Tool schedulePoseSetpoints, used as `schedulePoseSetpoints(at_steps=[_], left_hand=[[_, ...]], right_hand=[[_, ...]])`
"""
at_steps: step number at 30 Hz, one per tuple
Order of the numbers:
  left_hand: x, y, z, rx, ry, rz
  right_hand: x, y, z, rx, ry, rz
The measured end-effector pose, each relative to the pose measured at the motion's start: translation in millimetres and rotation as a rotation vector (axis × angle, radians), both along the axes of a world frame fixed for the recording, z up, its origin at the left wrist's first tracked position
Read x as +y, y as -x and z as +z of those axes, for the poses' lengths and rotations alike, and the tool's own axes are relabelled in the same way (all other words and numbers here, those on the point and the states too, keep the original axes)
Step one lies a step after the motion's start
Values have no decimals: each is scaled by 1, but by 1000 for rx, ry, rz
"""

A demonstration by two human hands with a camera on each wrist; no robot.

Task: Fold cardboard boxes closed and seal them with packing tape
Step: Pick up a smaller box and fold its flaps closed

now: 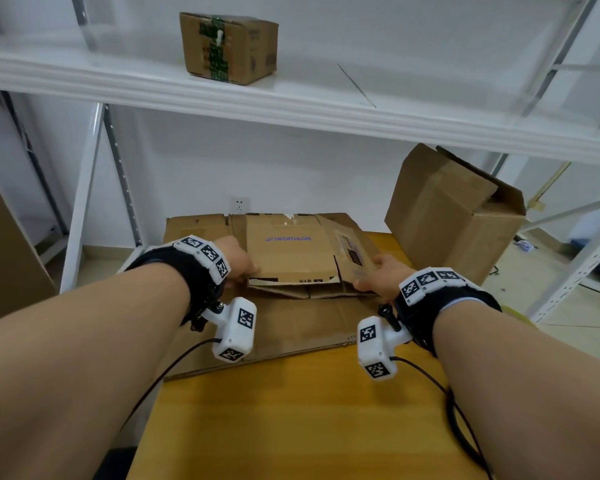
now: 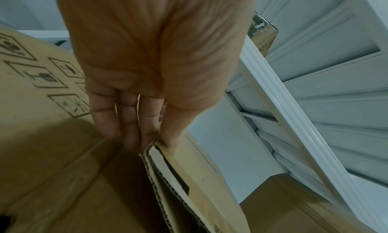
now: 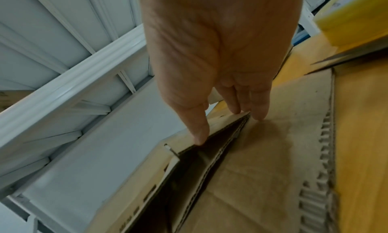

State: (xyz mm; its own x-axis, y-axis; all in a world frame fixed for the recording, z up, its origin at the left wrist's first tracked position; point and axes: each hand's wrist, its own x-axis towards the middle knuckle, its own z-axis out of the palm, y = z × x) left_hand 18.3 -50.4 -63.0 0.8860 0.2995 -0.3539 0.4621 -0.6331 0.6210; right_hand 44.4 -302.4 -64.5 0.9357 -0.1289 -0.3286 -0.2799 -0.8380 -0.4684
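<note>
A flattened Decathlon cardboard box [image 1: 288, 258] lies on a larger flat cardboard sheet [image 1: 291, 327] on the wooden table [image 1: 291, 417]. My left hand [image 1: 238, 268] pinches the box's near left corner, thumb on top and fingers underneath, as the left wrist view shows at the corner [image 2: 153, 143]. My right hand [image 1: 378, 275] holds the near right corner, thumb on the upper layer and fingers at the lower edge [image 3: 226, 125]. The box's layers [image 3: 151, 170] gape slightly apart along the near edge. No packing tape is in view.
An upright open cardboard box [image 1: 454, 216] stands at the table's right rear. A box sealed with green tape [image 1: 227, 46] sits on the white shelf [image 1: 326, 105] overhead. Shelf uprights [image 1: 84, 202] flank the table. Camera cables trail over the near tabletop.
</note>
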Motion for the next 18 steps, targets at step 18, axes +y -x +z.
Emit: schedulePoseSetpoints(at_steps=[18], left_hand=[[27, 38, 37, -138, 341, -18]], right_hand=[[25, 33, 38, -126, 194, 286]])
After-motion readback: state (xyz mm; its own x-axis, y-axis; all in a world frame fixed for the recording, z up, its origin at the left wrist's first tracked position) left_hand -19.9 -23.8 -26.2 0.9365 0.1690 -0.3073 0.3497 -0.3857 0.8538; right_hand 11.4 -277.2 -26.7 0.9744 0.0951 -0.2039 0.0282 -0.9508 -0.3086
